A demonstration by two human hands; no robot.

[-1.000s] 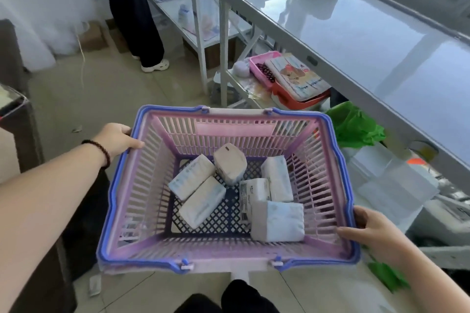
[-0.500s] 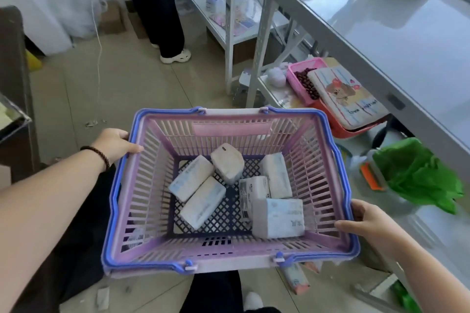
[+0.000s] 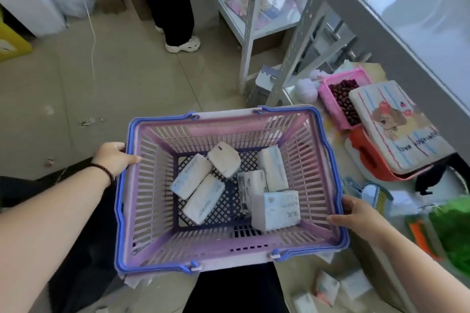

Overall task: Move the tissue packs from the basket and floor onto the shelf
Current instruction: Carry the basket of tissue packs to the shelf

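pink slatted plastic fills the middle of my view: the pink-and-lilac shopping basket with blue rim and folded blue handles [image 3: 328,157] is held up off the floor in front of me. my left hand [image 3: 114,157] grips the left rim, thumb hooked over the blue edge, a dark bead bracelet [image 3: 103,171] on that wrist. my right hand [image 3: 356,213] holds the right rim lower down, thumb curled over the rim, the other fingers hidden behind the wall.

inside, on the dark mesh bottom, lie six white plastic-wrapped tissue packs [image 3: 203,198]: two side by side at the left, a rounder one [image 3: 223,162] at the back, two narrow ones at the right, and a bigger block [image 3: 276,208] standing against the near right corner.

below the basket, near my dark trouser leg, more small wrapped packs on the tiled floor [image 3: 328,290] are scattered at lower right, with a green plastic bag [image 3: 452,234] beside them.

further out sit an orange plastic crate [image 3: 368,160] topped by a cartoon-printed pouch [image 3: 396,129] and a small pink tray of dark beads [image 3: 343,94]. beyond that the grey metal shelf with its glossy white top [image 3: 407,7] rises at the right; another person's dark trousers and white shoe [image 3: 183,44] stand at the back.

as i judge it, nothing is shelved yet: no pack shows on that top surface, so all six basket packs and the floor ones remain.
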